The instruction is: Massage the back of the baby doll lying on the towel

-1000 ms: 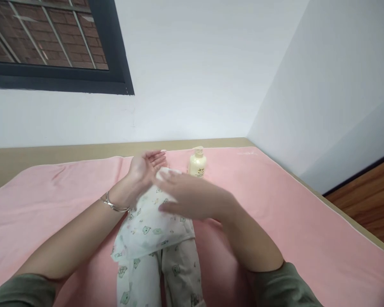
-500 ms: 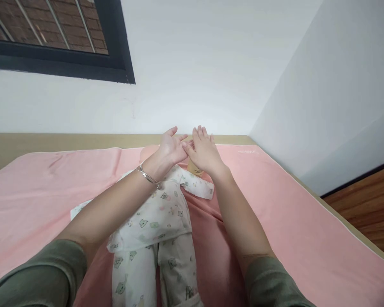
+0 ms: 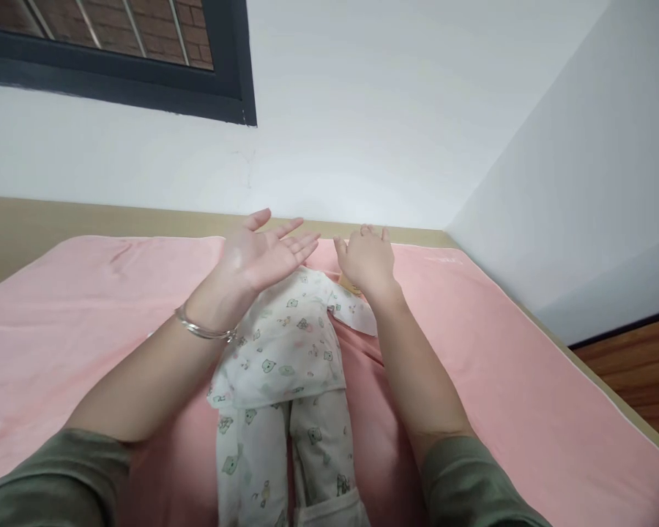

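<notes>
My left hand (image 3: 266, 252) is raised palm up with its fingers spread, above the neck end of a white patterned baby top (image 3: 296, 344). A silver bangle circles that wrist. To the right, my right hand (image 3: 367, 258) is held back upward with its thumb apart and its fingers pointing away; nothing shows in it. It partly covers a yellowish bottle (image 3: 347, 284) near the top's right sleeve. Matching patterned trousers (image 3: 321, 446) lie below the top. What lies beyond the collar is hidden behind my left hand.
A pink cloth (image 3: 472, 351) lies under the clothes, over a light wooden surface (image 3: 27, 219). White walls (image 3: 362, 110) rise behind and at the right. A dark-framed window (image 3: 225, 73) is at the upper left, and brown wood (image 3: 637, 362) at the right edge.
My hands have moved apart. The left one has shifted left and its palm is turned up more fully; the right one has shifted right. The view has tilted slightly.
</notes>
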`<action>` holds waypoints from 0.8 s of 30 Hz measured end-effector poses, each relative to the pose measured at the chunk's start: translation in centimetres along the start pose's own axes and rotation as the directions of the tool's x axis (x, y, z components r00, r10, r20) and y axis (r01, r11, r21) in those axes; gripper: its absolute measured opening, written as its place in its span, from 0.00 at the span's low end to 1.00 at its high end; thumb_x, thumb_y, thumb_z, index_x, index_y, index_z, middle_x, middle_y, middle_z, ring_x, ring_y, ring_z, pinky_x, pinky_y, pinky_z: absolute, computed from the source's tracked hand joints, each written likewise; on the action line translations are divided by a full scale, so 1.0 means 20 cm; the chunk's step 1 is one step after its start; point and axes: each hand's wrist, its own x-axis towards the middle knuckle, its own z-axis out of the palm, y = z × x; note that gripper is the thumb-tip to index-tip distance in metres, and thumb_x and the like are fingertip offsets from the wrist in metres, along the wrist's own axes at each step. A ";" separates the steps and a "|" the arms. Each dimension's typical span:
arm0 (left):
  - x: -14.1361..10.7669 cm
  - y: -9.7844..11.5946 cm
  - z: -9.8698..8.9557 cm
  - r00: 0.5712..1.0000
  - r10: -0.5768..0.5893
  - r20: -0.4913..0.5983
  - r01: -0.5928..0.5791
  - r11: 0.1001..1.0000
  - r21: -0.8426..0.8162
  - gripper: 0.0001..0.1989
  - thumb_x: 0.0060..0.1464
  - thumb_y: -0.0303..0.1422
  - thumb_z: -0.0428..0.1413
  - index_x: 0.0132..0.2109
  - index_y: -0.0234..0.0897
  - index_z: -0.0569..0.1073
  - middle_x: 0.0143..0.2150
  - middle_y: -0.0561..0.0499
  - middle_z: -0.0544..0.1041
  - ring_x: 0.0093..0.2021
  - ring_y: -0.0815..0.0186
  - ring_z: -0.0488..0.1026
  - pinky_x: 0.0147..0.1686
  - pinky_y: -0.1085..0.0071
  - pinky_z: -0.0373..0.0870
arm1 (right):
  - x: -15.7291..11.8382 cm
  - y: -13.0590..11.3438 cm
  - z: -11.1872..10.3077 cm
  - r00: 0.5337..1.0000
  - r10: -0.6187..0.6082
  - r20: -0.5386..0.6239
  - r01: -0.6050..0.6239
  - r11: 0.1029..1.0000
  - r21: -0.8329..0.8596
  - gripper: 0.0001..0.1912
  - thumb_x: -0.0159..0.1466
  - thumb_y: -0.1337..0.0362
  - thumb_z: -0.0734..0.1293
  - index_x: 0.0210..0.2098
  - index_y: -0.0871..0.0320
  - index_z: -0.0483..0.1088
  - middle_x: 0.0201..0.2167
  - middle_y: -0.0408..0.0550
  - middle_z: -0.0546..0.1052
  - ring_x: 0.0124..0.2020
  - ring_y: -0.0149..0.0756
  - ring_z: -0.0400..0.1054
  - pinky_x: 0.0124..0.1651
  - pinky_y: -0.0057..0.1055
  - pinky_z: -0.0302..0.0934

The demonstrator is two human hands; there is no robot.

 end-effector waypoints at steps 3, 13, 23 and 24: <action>-0.11 0.07 -0.07 0.998 0.070 -0.007 -0.067 0.984 0.168 0.29 0.63 0.42 0.39 0.64 0.34 0.66 0.60 0.34 0.72 0.68 0.49 0.65 0.59 0.50 0.71 | 0.04 -0.04 0.05 0.999 0.043 0.010 -0.043 0.999 0.006 0.35 0.73 0.54 0.50 0.58 0.81 0.68 0.62 0.78 0.69 0.68 0.62 0.58 0.70 0.56 0.48; -0.29 0.15 -0.11 0.995 0.089 -0.051 -0.080 0.984 0.160 0.25 0.61 0.35 0.41 0.61 0.33 0.69 0.58 0.35 0.74 0.68 0.48 0.65 0.61 0.46 0.69 | 0.03 -0.08 0.14 0.995 0.097 -0.016 -0.097 0.994 -0.044 0.40 0.71 0.50 0.55 0.65 0.86 0.55 0.69 0.86 0.52 0.74 0.69 0.41 0.70 0.64 0.43; -0.34 0.00 -0.09 0.994 0.096 0.058 -0.110 0.933 0.343 0.21 0.65 0.42 0.43 0.51 0.35 0.74 0.53 0.37 0.77 0.63 0.42 0.70 0.59 0.40 0.71 | -0.25 -0.33 -0.13 0.987 -0.140 -0.073 0.154 0.957 0.246 0.33 0.74 0.50 0.45 0.74 0.56 0.45 0.77 0.57 0.42 0.77 0.60 0.34 0.70 0.70 0.42; -0.36 0.00 -0.08 0.992 0.116 0.048 -0.126 0.926 0.356 0.22 0.66 0.44 0.43 0.52 0.35 0.74 0.52 0.37 0.77 0.64 0.42 0.69 0.60 0.41 0.70 | -0.32 -0.40 -0.16 0.972 -0.224 -0.075 0.236 0.934 0.267 0.32 0.74 0.51 0.45 0.74 0.54 0.43 0.76 0.54 0.45 0.77 0.58 0.35 0.71 0.69 0.41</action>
